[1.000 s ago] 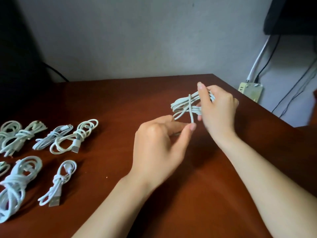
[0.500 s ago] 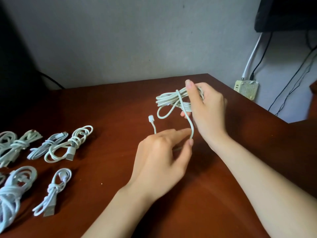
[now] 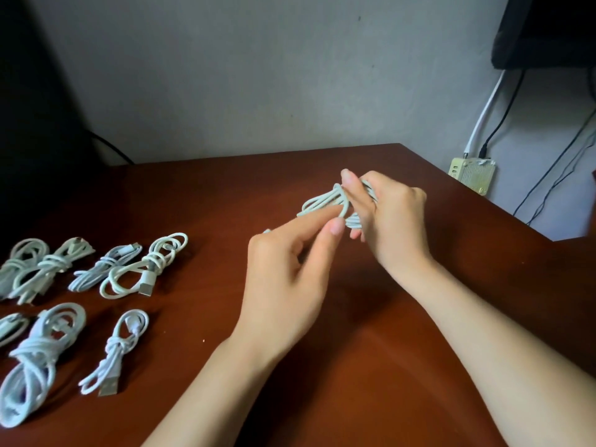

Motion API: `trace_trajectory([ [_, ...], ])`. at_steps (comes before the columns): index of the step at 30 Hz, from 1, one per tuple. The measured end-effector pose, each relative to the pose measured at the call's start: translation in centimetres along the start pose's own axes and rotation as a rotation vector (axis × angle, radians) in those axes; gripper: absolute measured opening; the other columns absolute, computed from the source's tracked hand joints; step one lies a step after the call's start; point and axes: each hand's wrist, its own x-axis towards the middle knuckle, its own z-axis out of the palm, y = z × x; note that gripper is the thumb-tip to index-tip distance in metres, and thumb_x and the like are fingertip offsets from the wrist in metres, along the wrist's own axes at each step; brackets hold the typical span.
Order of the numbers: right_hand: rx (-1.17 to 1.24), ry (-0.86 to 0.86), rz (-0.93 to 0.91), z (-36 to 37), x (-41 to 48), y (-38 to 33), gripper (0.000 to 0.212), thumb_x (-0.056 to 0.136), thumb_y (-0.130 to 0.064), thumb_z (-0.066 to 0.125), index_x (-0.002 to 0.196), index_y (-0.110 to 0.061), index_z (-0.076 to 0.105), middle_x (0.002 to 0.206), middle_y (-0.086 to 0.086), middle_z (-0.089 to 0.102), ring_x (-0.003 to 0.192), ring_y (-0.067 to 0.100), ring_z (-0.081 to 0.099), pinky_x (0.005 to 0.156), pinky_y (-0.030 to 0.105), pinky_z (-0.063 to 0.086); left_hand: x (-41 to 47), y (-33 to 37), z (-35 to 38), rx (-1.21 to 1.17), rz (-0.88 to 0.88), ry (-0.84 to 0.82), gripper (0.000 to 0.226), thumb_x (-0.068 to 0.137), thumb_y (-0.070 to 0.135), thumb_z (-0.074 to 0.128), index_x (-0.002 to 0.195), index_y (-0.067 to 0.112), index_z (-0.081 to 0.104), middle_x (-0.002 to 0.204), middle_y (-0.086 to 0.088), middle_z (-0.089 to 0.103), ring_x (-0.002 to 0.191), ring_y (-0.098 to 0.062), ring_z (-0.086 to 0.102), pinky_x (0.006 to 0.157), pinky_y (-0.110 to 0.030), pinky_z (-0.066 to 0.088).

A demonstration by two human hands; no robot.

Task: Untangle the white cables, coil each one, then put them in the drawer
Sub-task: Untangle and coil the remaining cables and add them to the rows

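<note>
Right of centre, over the brown table (image 3: 371,366): a white cable (image 3: 317,204) gathered into several long loops. Grips it at the right end with the right hand (image 3: 392,221), thumb raised on the near side of the bundle, other fingers curled round the far side, loops sticking out to the left of the fist. Pinches one strand of the same cable between thumb and forefinger of the left hand (image 3: 290,279), just below and left of the bundle. Strand bent crosswise over the loops, right beside the right thumb. Remaining left fingers folded loosely toward the palm. Bare forearms entering from the bottom edge and the lower right corner.

Along the left edge, flat on the table in two rows and well apart from the hands: coiled white cables (image 3: 145,266), each wound round its own middle. In the lower row a thick large coil (image 3: 38,359) and, just to its right, a slim small coil (image 3: 116,350) with a USB plug at the near end. Leftmost coils cut off by the frame edge.

At the right, past the table's far corner: a pale power adapter (image 3: 472,171) against the grey wall. Above it, a white and a black lead running up toward a dark object (image 3: 548,27) in the upper right corner.
</note>
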Motion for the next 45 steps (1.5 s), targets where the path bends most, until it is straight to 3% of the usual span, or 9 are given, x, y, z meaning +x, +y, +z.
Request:
trace_trajectory([
  [3,0.019,0.010,0.185,-0.6,0.5,0.3,0.051,0.098,-0.039,0.048,0.055,-0.013,0.042,0.041,-0.001,0.049,0.037,-0.003,0.052,0.064,0.006,0.034,-0.4,-0.3,0.2,0.038,0.016,-0.088,0.020,0.094,0.026,0.054,0.107,0.028,0.070,0.090,0.002,0.071,0.073,-0.008,0.061,0.073,-0.032,0.050],
  [6,0.061,0.059,0.261,-0.8,0.7,1.0,0.053,0.097,-0.042,0.049,0.058,-0.006,0.047,0.047,0.002,0.058,0.044,0.009,0.061,0.072,0.025,0.046,-0.7,-0.4,0.9,0.129,0.040,-0.210,0.029,0.094,0.030,0.053,0.116,0.020,0.070,0.115,0.022,0.063,0.094,0.000,0.067,0.078,-0.014,0.050],
  [10,0.047,0.085,0.247,-0.2,0.5,1.0,0.053,0.094,-0.046,0.049,0.062,-0.005,0.054,0.047,0.004,0.060,0.048,0.022,0.063,0.072,0.028,0.046,-0.9,-0.8,1.4,0.239,0.053,-0.379,0.035,0.095,0.033,0.047,0.126,0.024,0.063,0.117,0.011,0.068,0.108,-0.009,0.063,0.086,-0.029,0.051],
  [16,0.442,0.034,0.587,-1.0,0.8,-0.2,0.044,0.096,-0.040,0.051,0.069,-0.006,0.060,0.054,0.007,0.061,0.043,0.017,0.057,0.046,0.028,0.043,-0.6,-1.4,1.0,0.442,0.059,-0.353,0.033,0.089,0.036,0.051,0.116,0.029,0.069,0.087,0.007,0.074,0.081,-0.010,0.064,0.064,-0.022,0.052],
  [20,0.794,-0.108,0.818,-1.8,0.8,-2.1,0.035,0.099,-0.033,0.048,0.076,-0.010,0.060,0.048,-0.003,0.058,0.037,0.006,0.046,0.038,0.017,0.035,-0.3,-2.2,0.8,0.566,0.022,-0.352,0.033,0.088,0.043,0.045,0.088,0.022,0.070,0.069,0.003,0.066,0.069,-0.021,0.063,0.056,-0.035,0.052],
  [25,0.929,-0.327,0.964,-2.4,1.0,-2.7,0.032,0.098,-0.032,0.049,0.075,-0.011,0.055,0.042,-0.003,0.049,0.031,0.005,0.034,0.030,0.014,0.025,0.7,-2.8,-0.9,0.628,-0.172,-0.352,0.023,0.093,0.046,0.053,0.097,0.034,0.072,0.075,0.009,0.067,0.083,-0.015,0.063,0.068,-0.034,0.051],
  [30,1.173,-0.565,0.982,-2.8,0.8,-2.6,0.028,0.089,-0.023,0.052,0.064,-0.014,0.056,0.043,-0.004,0.042,0.024,0.003,0.025,0.031,0.012,0.008,1.7,-3.2,-2.3,0.192,-0.393,-0.438,0.025,0.084,0.040,0.064,0.070,0.022,0.074,0.048,0.009,0.050,0.043,-0.003,0.038,0.047,-0.015,0.032],
  [35,1.207,-0.741,0.870,-3.6,0.7,-3.2,0.018,0.059,-0.032,0.068,0.051,-0.017,0.063,0.044,-0.004,0.038,0.024,0.002,0.024,0.032,0.013,0.008,1.9,-3.2,-4.0,-0.246,-0.653,-0.398,0.026,0.069,0.037,0.067,0.055,0.015,0.065,0.049,0.003,0.028,0.044,-0.007,0.019,0.040,-0.015,0.017],
  [45,0.527,-1.004,0.487,-3.1,-0.6,-5.1,0.046,0.098,-0.035,0.046,0.057,-0.022,0.062,0.048,0.002,0.056,0.032,0.007,0.030,0.036,0.015,0.022,2.6,-3.5,-4.9,-0.312,-0.881,-0.110,0.022,0.067,0.026,0.074,0.052,0.013,0.064,0.044,0.007,0.034,0.037,-0.003,0.020,0.035,-0.015,0.014],
])
